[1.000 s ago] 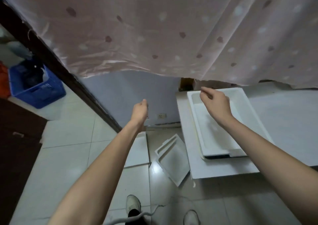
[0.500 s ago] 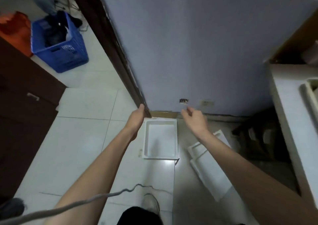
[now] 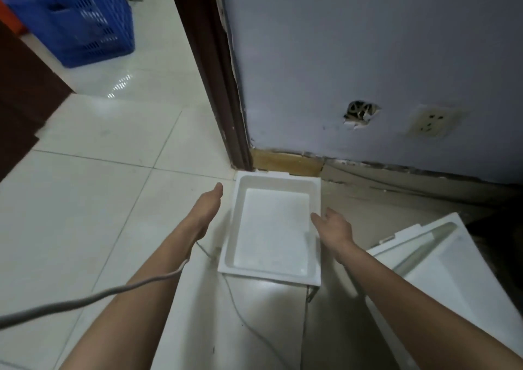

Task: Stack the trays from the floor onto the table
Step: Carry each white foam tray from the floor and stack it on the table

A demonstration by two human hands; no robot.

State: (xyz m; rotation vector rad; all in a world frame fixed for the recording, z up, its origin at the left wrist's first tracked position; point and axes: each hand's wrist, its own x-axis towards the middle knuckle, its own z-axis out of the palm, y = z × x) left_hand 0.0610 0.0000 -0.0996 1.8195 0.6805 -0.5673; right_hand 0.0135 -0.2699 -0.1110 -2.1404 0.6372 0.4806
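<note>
Reaching down, the person brings both hands to the 2 long sides of a white tray [image 3: 271, 228] that lies flat on the tiled floor [image 3: 93, 188], its far end against the wall [image 3: 368, 58] by the door frame [image 3: 215, 72]. The left hand [image 3: 208, 209] is open, fingers straight, just beside the tray's left rim and apart from it. The right hand [image 3: 334, 226] is open too, fingertips over the right rim; contact there cannot be told. Neither hand grasps anything.

Several things could go wrong from here. A thin grey cable [image 3: 93, 294] crosses the left forearm and trails over the floor to the tray's near left corner; it could snag on the rim as the tray lifts, or catch a foot. The rim looks narrow and smooth, so a grip on 1 side only would likely tip the tray. A second tray [image 3: 452, 259] lies tilted just to the right, near the right elbow, and could be knocked. The table is out of view, so the carry would need a turn.
</note>
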